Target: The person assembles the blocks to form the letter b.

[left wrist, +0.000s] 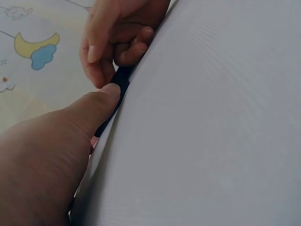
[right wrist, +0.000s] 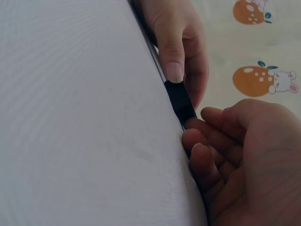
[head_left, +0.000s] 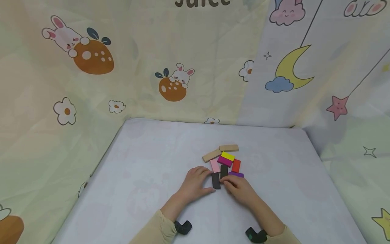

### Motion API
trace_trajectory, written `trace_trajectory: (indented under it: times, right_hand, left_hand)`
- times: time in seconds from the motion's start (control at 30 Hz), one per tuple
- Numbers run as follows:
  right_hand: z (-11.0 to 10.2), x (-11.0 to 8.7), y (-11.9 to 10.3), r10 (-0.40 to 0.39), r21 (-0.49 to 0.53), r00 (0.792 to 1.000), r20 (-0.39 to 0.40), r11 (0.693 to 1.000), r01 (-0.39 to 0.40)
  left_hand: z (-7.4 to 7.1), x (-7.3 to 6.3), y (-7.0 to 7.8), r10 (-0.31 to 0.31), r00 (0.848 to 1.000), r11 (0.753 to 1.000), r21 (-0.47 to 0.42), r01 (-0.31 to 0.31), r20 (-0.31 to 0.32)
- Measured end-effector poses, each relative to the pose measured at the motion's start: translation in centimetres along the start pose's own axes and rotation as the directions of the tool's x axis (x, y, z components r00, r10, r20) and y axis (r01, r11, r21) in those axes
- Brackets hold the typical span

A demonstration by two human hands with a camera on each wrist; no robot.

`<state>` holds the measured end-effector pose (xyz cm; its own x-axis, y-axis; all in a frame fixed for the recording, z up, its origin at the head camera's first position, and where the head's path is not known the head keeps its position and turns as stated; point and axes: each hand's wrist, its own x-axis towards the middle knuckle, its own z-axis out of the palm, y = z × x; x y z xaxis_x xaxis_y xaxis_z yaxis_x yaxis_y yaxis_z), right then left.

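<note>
Two black blocks lie side by side on the table, slightly offset. My left hand is at the left black block, its thumb at the near end and its fingertips by the far left corner. In the right wrist view that thumb presses the black block's end. My right hand touches the near end of the second black block with its fingertips. Seen in the right wrist view, the right hand's fingers are loosely bent, gripping nothing visible.
Beyond the black blocks lie a pink block, a magenta block, a yellow block, a red block and a purple block. Two plain wooden blocks are farthest back. A printed cloth hangs behind the white table.
</note>
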<state>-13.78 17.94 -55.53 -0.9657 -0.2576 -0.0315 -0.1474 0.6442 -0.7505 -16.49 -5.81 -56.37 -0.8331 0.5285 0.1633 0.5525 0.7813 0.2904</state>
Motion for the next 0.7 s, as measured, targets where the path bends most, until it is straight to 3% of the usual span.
trace_trajectory:
  times: [0.43, 0.7]
  right_hand:
    - [-0.2, 0.03, 0.24, -0.006, 0.07, 1.0, 0.011, 0.998, 0.005]
    - [-0.12, 0.14, 0.17, 0.071, 0.113, 0.997, -0.003, 0.991, -0.07]
  left_hand:
    - [-0.06, -0.09, 0.13, -0.02, 1.0, 0.999, -0.032, 0.02, -0.002]
    - [-0.14, -0.14, -0.04, -0.035, 0.999, 0.997, -0.072, 0.036, 0.012]
